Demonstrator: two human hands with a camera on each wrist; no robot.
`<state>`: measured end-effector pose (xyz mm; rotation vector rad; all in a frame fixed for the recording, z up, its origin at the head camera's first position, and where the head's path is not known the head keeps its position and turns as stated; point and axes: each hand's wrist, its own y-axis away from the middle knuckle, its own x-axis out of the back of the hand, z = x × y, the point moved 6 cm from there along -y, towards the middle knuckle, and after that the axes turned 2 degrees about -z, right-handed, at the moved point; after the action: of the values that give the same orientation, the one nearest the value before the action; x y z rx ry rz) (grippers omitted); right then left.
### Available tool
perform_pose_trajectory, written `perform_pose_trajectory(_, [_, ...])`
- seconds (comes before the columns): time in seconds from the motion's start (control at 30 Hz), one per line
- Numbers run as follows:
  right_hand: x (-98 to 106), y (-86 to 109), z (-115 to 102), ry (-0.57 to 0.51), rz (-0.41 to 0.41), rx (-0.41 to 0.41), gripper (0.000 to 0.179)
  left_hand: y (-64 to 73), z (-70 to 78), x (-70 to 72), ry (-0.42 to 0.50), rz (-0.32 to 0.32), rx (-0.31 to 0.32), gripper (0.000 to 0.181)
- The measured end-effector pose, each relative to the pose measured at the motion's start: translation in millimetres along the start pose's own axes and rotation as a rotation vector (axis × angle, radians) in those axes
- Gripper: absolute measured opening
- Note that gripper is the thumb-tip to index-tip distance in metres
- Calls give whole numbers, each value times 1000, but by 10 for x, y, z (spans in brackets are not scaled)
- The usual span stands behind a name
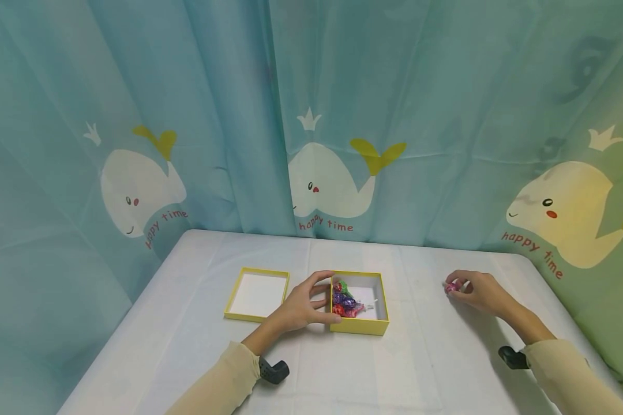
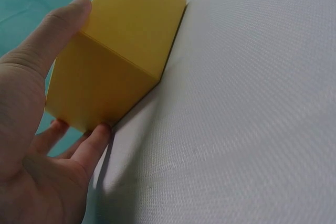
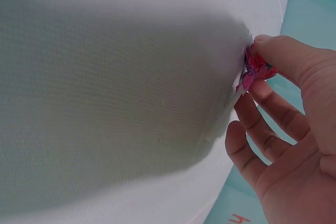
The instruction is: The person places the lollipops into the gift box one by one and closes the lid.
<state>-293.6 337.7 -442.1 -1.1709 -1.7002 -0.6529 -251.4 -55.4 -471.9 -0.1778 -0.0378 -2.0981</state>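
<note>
A yellow box (image 1: pixel 360 327) with a white inside stands on the table, its top uncovered. Several lollipops (image 1: pixel 346 302) in red, green, purple and pink wrappers lie in its left part, white sticks pointing right. My left hand (image 1: pixel 302 305) holds the box at its left side, thumb by the front corner and index finger by the back corner. In the left wrist view, thumb and fingers touch the yellow walls (image 2: pixel 110 85). Off to the right, my right hand (image 1: pixel 480 293) pinches a pink-wrapped lollipop (image 3: pixel 257 66) between thumb and fingers, just above or at the tabletop; I cannot tell which.
Left of the box lies a yellow-edged lid (image 1: pixel 259 295), white inside face up. A white cloth (image 1: pixel 420 369) covers the table. Behind and beside it hang blue-green curtains (image 1: pixel 228 115) printed with whales. Each wrist carries a black device (image 1: pixel 274 372).
</note>
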Motion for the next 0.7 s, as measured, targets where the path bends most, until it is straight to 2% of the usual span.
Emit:
perform_pose_trajectory(0.43, [36,-24,-37,-2,-19,47,17,3,5,-7,-7,0,1,95])
perform_pose_trajectory(0.7, [181,-80,-173,-30,-46,83,17,5,0,-10,-15,-1,-3,95])
